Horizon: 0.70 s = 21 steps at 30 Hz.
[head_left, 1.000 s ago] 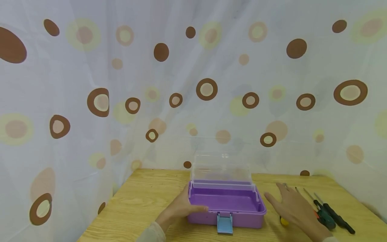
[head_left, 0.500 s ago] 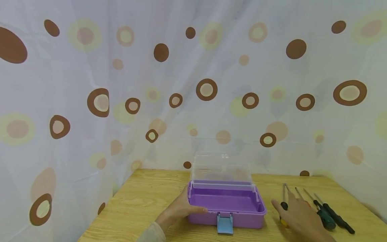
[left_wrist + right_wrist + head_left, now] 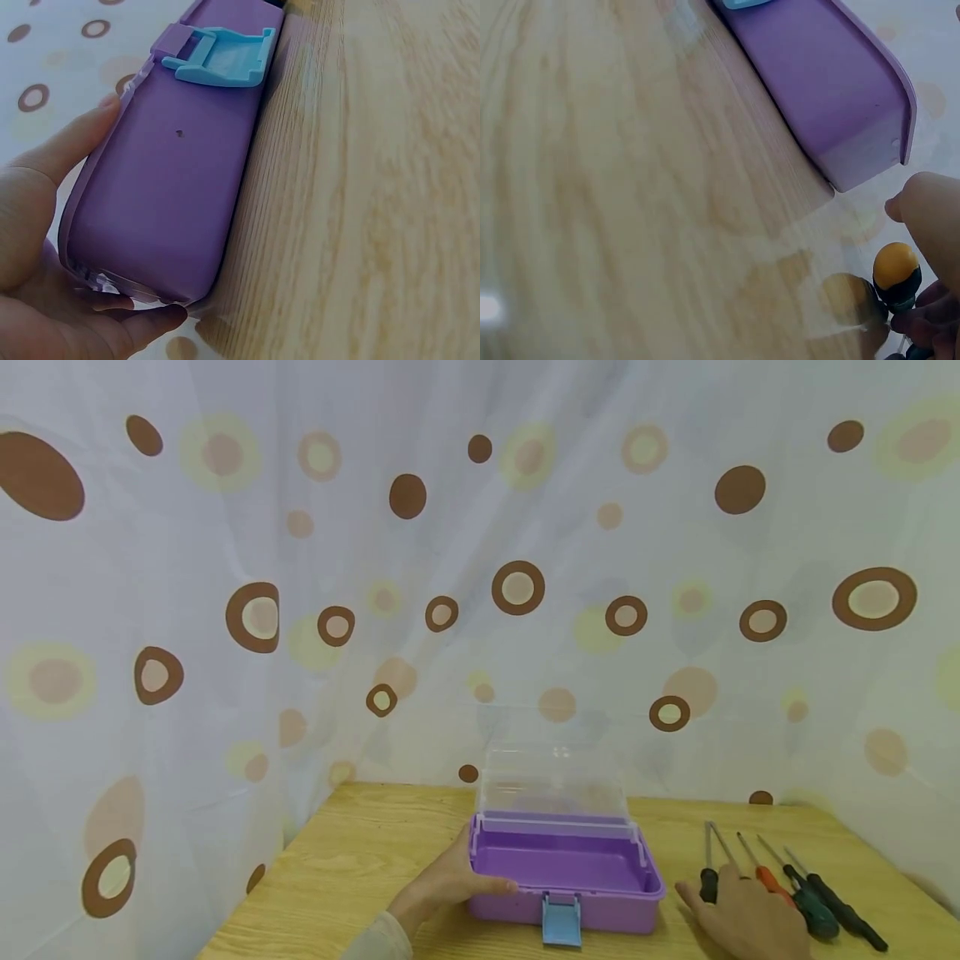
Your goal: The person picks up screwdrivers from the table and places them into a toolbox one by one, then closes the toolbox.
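Observation:
A purple toolbox [image 3: 562,912] sits on the wooden table, its clear lid [image 3: 551,777] raised at the back and its blue latch [image 3: 562,923] hanging down in front. My left hand [image 3: 452,881] holds the box's left end, thumb along the front rim and fingers around the end wall. To the right of the box, my right hand [image 3: 753,917] is low over the screwdriver handles. In the right wrist view its thumb stands apart from a black screwdriver handle with a yellow end [image 3: 896,266], while the other fingers are right beside that handle. A second screwdriver's handle is hidden beneath this hand.
Further right lie a screwdriver with a red handle [image 3: 771,880], one with a green handle [image 3: 817,914] and one with a long black handle [image 3: 843,910]. A spotted curtain [image 3: 442,510] rises behind the table [image 3: 360,835] and at both sides.
My right hand has come down and slightly right, from beside the box onto the screwdriver handles. My left hand keeps its hold on the toolbox. The head view has shifted a little.

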{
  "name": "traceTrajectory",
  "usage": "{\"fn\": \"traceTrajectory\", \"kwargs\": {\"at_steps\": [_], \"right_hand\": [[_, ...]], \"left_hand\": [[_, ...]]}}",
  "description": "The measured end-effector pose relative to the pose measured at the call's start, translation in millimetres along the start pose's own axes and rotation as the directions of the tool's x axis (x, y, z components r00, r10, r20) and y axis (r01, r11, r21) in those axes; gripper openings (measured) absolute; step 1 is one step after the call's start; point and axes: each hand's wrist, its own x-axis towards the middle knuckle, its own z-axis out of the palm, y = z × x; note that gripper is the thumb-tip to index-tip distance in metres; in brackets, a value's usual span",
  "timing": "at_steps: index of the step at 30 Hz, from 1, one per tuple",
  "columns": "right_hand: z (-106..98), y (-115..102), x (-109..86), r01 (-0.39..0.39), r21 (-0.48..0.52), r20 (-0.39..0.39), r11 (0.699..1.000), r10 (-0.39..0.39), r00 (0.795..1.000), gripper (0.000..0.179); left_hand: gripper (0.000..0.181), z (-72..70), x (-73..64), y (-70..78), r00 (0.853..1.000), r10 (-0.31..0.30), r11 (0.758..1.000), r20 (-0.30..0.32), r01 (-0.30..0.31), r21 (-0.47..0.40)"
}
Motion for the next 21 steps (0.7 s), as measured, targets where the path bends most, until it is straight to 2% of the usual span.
{"fn": "traceTrajectory", "kwargs": {"at_steps": [5, 12, 21], "right_hand": [[1.9, 1.0, 1.8, -0.018, -0.044, 0.016, 0.999, 0.018, 1.0, 0.095], [-0.3, 3.4, 2.5, -0.007, -0.06, 0.028, 0.998, 0.009, 1.0, 0.047], [-3.6, 6.6, 2.1, -0.01, -0.027, 0.021, 1.0, 0.011, 1.0, 0.044]], "left_hand": [[0.119, 0.1, -0.7, 1.3, 1.0, 0.003, 1.0, 0.008, -0.003, -0.001], [0.119, 0.2, -0.4, -0.9, 1.0, -0.003, 1.0, -0.009, 0.004, 0.01], [0.12, -0.6, 0.8, -1.5, 1.0, 0.002, 1.0, 0.011, -0.002, -0.009]]}}
